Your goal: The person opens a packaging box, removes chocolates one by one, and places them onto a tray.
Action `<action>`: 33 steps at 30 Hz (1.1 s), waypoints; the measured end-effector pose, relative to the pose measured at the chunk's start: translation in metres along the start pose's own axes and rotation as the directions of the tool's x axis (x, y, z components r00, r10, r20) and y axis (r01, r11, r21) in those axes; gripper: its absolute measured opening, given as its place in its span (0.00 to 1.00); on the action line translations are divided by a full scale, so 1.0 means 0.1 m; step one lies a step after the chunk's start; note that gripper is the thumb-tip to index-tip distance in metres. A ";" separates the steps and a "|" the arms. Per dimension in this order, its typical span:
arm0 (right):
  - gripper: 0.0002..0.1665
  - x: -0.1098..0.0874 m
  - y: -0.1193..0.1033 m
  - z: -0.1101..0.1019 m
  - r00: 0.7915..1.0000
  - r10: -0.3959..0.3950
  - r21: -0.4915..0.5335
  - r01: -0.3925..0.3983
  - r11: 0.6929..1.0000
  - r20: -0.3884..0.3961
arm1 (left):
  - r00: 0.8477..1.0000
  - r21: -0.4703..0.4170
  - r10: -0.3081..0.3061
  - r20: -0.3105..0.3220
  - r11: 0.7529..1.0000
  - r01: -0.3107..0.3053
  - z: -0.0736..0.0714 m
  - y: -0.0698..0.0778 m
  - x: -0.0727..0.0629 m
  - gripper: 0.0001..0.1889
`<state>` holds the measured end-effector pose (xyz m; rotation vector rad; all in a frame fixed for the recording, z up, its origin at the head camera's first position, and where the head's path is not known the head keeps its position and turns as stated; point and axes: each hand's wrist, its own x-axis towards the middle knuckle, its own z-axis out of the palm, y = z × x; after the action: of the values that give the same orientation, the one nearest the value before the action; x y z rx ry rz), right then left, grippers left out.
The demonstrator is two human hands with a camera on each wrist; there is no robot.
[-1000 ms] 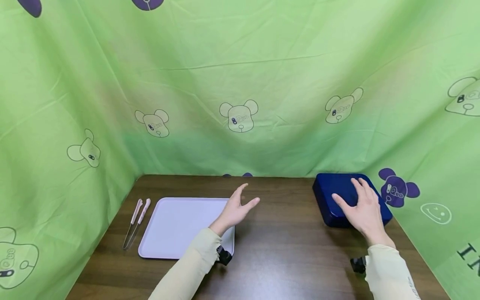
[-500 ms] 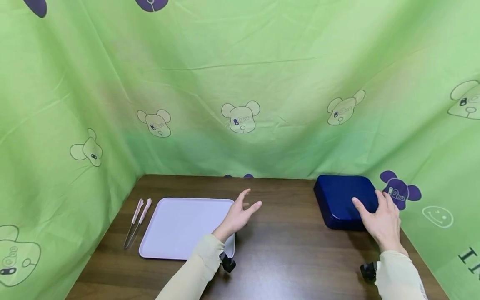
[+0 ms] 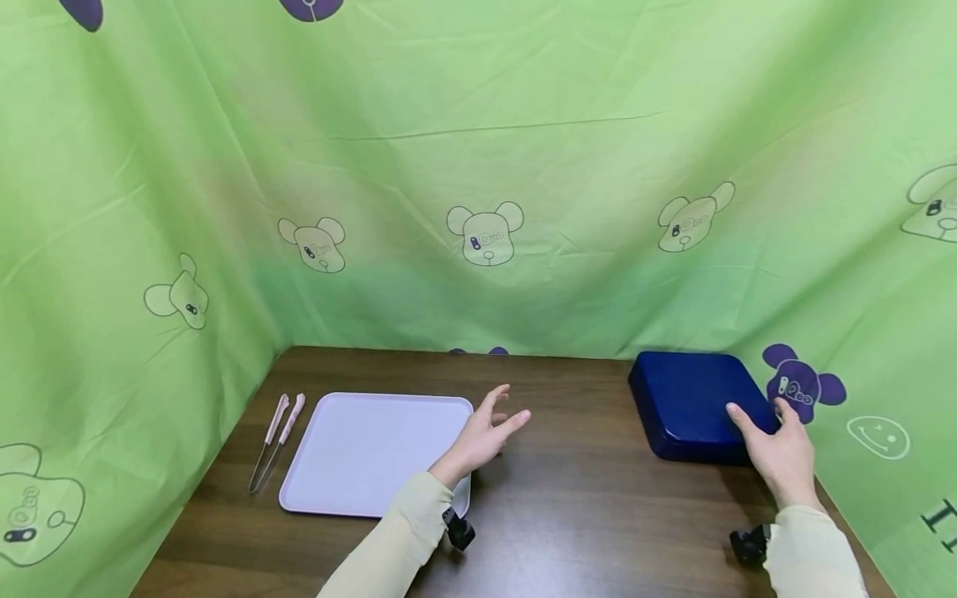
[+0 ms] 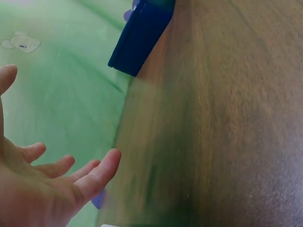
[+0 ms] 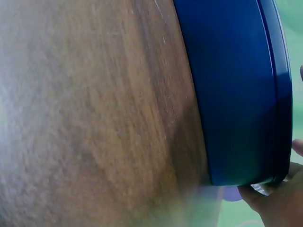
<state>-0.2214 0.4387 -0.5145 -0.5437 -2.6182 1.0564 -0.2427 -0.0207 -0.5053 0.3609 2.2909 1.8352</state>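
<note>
A dark blue box point(image 3: 699, 399) with rounded corners and a lid seam along its side sits at the table's back right. At its right side, my right hand point(image 3: 781, 457) holds the near corner, thumb over the lid and fingers round the side wall. The fingers point(image 5: 251, 196) curl at the box's end in the right wrist view; the rest of that hand is mostly out of frame. My left hand point(image 3: 478, 440) hovers with spread fingers by the right edge of a pale lilac tray point(image 3: 374, 453), holding nothing. In the left wrist view its palm and loose fingers show.
Tongs point(image 3: 275, 440) with pink handles lie left of the tray on the brown wooden table point(image 3: 583, 515). A green cloth point(image 3: 486, 149) with bear-head prints hangs behind and along both sides. Black wrist cameras are strapped on both sleeves.
My right hand has come from over the lid, rightward and nearer, to the box's right side. My left hand has drifted slightly right. Box, tray and tongs stay put.
</note>
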 end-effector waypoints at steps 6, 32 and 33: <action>0.60 0.01 0.09 -0.02 0.998 0.061 -0.028 -0.060 0.998 0.035 | 1.000 -0.032 -0.014 0.009 0.999 0.014 0.05 0.01 -0.01 0.40; 0.62 -0.45 -0.08 0.08 0.997 0.040 -0.100 -0.033 0.994 0.062 | 0.997 -0.056 -0.044 0.067 0.997 0.048 0.48 -0.08 -0.11 0.37; 0.62 -0.48 -0.10 0.07 0.997 0.039 -0.103 -0.032 0.994 0.072 | 0.996 -0.057 -0.044 0.071 0.997 0.048 0.50 -0.08 -0.11 0.37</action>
<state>-0.1839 0.4067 -0.5175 -0.5866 -2.7490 0.9751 -0.2181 0.0203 -0.5243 0.3542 2.1758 1.8335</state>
